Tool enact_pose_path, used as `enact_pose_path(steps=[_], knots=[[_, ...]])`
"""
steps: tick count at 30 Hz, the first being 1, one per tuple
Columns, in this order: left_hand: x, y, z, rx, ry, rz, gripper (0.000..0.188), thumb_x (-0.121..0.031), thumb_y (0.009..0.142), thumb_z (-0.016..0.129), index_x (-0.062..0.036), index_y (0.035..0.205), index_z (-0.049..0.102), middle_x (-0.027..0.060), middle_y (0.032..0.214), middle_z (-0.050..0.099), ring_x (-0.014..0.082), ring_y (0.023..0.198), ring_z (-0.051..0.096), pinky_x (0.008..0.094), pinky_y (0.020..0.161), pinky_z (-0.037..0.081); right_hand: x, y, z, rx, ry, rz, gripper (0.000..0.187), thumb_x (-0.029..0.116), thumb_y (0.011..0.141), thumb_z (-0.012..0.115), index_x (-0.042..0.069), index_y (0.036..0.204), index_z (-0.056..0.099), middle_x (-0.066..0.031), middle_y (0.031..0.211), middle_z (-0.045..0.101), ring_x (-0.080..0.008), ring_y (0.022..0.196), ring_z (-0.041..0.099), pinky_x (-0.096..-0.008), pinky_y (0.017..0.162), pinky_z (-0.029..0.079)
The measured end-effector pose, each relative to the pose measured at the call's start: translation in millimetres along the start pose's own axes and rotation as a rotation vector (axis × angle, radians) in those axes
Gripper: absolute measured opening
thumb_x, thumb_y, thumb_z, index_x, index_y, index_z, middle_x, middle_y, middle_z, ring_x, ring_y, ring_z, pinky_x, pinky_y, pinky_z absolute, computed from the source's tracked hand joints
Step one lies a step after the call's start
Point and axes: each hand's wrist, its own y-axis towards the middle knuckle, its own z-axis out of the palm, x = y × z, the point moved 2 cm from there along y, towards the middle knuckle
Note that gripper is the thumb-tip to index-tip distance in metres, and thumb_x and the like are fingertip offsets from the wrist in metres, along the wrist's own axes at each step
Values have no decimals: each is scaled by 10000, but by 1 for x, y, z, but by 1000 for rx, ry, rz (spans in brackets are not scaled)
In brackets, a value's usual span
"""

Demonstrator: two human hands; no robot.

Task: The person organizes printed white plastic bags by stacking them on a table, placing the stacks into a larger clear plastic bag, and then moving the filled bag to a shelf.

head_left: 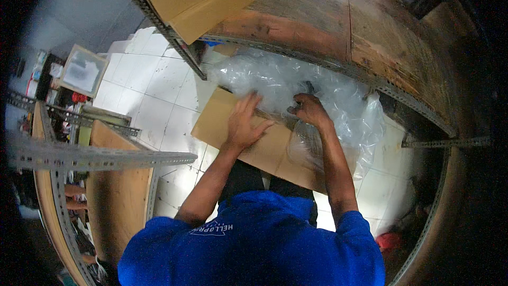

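Note:
A brown cardboard box lies at a slant in front of my legs, and clear plastic wrapping bulges along its far side. My left hand rests over the box's left part with its thumb and fingers spread; the fingertips are slightly blurred. At the box's far edge my right hand has its fingers curled together beside the plastic. What sits between those fingers is too dark and small to make out. More of the clear sheet hangs over the box's right end, under my right forearm.
A worn wooden shelf with a perforated metal edge spans the far side, bearing cardboard cartons at its left. On the near left stands another metal-framed rack with wooden boards. White floor tiles show between.

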Motion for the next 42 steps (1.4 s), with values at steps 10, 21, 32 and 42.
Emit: enact_pose_path(steps=[10,21,32,42], knots=[[83,18,64,139,267,-255,820,-395,563,840,-117,1258,505,86,1304,481,288,1256,386,501,999,272,37,-41,-82,-302,185,225,213,148,853,636,-27,971,663,-122,930,665,-260,883,622,-329,814,468],[104,17,65,34,83,-329,836,-321,564,829,-90,1291,486,132,1355,445,319,1298,351,508,1040,249,80,-55,-197,-867,998,-306,299,78,900,591,-50,1170,595,-69,1071,644,-139,917,589,-292,877,452],[-62,40,25,126,-259,252,695,-53,605,650,-96,1283,506,154,1050,632,357,962,614,427,823,499,129,-128,-271,-1125,569,-324,339,273,912,589,-28,1065,621,-58,947,637,-135,814,576,-266,747,464],[-38,58,-61,-729,-199,234,593,-44,662,706,-67,1229,536,86,1035,597,236,843,578,347,753,492,60,-238,-342,-1226,500,-76,418,230,933,582,-46,1244,531,-119,1150,608,-205,997,603,-322,874,479]])
